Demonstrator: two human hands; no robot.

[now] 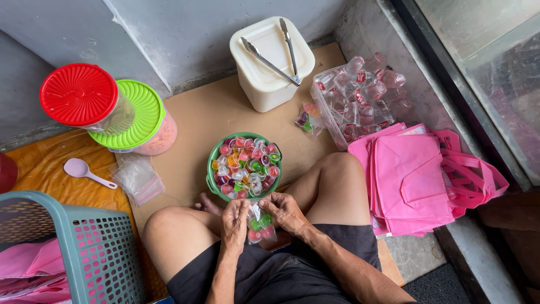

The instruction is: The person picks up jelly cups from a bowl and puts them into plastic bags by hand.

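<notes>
Bagging step: left hand (pixel 234 218) and right hand (pixel 284 211) pinch a small clear bag (pixel 260 226) of jelly cups over the lap, by the green bowl (pixel 212 163); sealing's next, I'd guess.

A makeshift packing corner on the floor of a home or small shop: flattened brown cardboard (pixel 214 112) serves as a work mat against bare grey concrete walls (pixel 169 34), ringed by a stack of pink fabric tote bags (pixel 416 180), a clear plastic tub of small bottles (pixel 360 95), lidded plastic jars (pixel 84 98) and a teal plastic laundry basket (pixel 84 253).
</notes>
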